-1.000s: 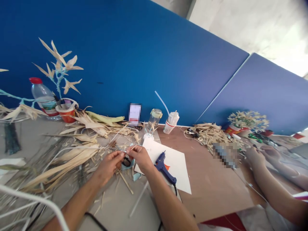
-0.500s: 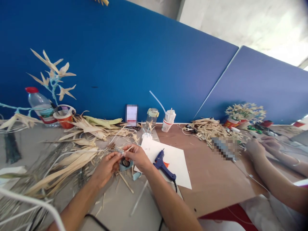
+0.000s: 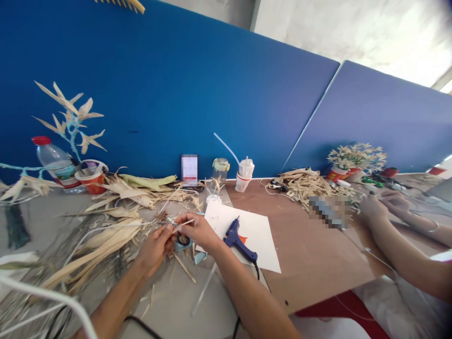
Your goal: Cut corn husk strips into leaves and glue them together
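Observation:
My left hand and my right hand meet over the table's middle, both pinched on a thin pale strip of dried husk on a white wire. Under them lies a light blue tape roll. A blue glue gun rests on a white sheet of paper just right of my right hand. Dried corn husks are heaped to the left of my left hand.
A water bottle, an orange cup, a glass jar and a white cup stand along the blue partition. A second person's hands work at the right near a husk pile and a husk flower pot.
The view has tilted and shifted slightly. My hands stay together on the strip, with small finger movements. The other person's hands have shifted a little.

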Motion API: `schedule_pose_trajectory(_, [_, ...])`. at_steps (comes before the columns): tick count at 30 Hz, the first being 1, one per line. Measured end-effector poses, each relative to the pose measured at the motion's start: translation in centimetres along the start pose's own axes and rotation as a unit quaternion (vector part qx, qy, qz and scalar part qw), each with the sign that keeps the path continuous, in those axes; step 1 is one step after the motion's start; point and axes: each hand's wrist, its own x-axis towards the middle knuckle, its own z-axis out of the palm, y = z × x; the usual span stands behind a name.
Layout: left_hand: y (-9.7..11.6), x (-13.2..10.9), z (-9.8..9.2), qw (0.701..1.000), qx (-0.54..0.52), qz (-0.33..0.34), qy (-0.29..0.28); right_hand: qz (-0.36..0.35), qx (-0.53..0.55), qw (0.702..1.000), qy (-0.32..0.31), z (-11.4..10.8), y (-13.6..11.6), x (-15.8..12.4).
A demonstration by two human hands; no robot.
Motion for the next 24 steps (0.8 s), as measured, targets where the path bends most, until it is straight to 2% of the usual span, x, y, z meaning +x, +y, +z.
schedule_pose_trajectory(3, [0.0, 0.1, -0.3, 0.999, 0.041, 0.036, -0.005, 0.025, -0.009, 1.0, 0.017, 0.1, 0.0, 0.0])
schedule_pose_trajectory(8, [-0.1, 0.5, -0.7, 0.99, 0.127, 0.062, 0.016, 0.019, 0.001, 1.0, 0.018, 0.1, 0.1, 0.0])
schedule_pose_trajectory(12, [0.3, 0.3, -0.6, 0.997, 0.071, 0.035, 0.012, 0.037, 0.111, 0.993, 0.012, -0.2, -0.1, 0.2])
schedule_pose_trajectory(16, [1.0, 0.0, -0.3, 0.999, 0.033, 0.02, 0.014, 0.049, 0.185, 0.98, 0.057, -0.5, 0.0, 0.5])
schedule_pose_trajectory(20, [1.3, 0.0, -0.1, 0.999, 0.037, 0.003, 0.01, 0.054, 0.175, 0.979, 0.094, -0.5, 0.5, 0.8])
schedule_pose_trajectory(24, [0.8, 0.3, -0.3, 0.999, 0.05, 0.007, 0.017, 0.051, 0.155, 0.98, 0.111, -0.3, 0.8, 0.9])
